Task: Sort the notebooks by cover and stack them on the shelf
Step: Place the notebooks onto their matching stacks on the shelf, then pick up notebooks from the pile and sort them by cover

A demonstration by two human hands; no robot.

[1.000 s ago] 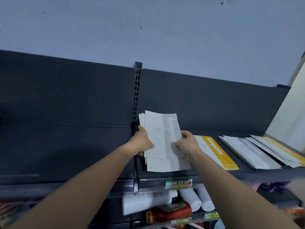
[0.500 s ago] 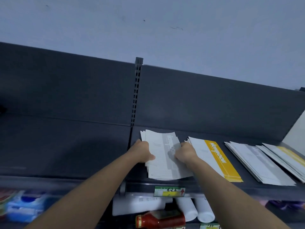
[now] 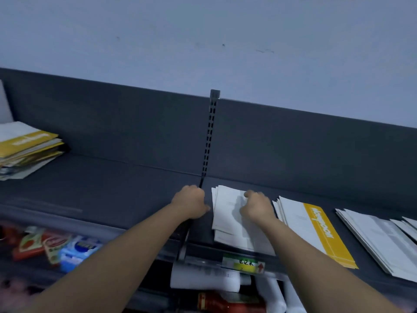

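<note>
A stack of grey-white notebooks (image 3: 226, 224) lies flat on the dark top shelf (image 3: 112, 190), just right of the slotted upright. My right hand (image 3: 257, 210) rests on top of this stack with bent fingers. My left hand (image 3: 191, 204) sits beside the stack's left edge, loosely curled and holding nothing, its thumb close to the paper. A stack with a yellow band on the cover (image 3: 316, 229) lies directly to the right. Further right lie more grey-white notebooks (image 3: 379, 242). At the far left sits a mixed pile topped by a yellow cover (image 3: 27, 150).
A slotted metal upright (image 3: 209, 136) splits the shelf's back panel. A green and yellow price tag (image 3: 243, 264) hangs on the front rail. Below are white rolls (image 3: 203, 277), a red bottle (image 3: 225, 303) and colourful packets (image 3: 67, 247). Bare shelf stretches between the left pile and my hands.
The grey-white stack, held tilted up in both hands before, now lies flat on the shelf. My left hand has let go and shifted left. The view has swung left, revealing the mixed pile.
</note>
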